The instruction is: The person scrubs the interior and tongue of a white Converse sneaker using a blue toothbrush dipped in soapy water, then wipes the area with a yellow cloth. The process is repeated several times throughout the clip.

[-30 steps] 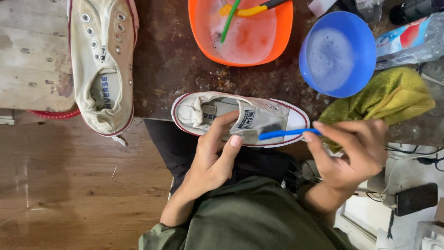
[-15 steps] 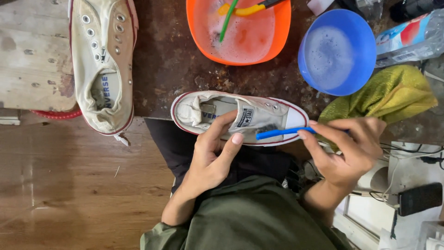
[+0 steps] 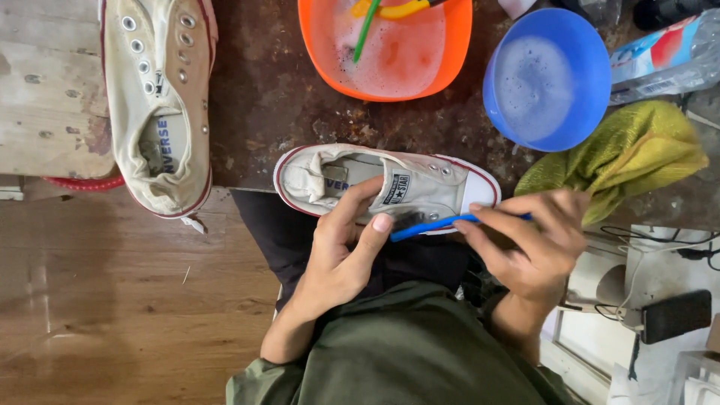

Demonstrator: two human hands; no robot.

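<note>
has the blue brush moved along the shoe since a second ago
Yes. The blue brush in the right hand has slid toward the heel of the held sneaker, away from its white toe cap.

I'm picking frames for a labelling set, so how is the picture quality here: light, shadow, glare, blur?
Head view: soft, even light, no hard glare; the sneaker, blue brush, left hand and right hand are sharp, without motion blur; a faint shadow darkens the wooden floor lower left; foam in the blue bowl looks pale but not blown out.
</note>
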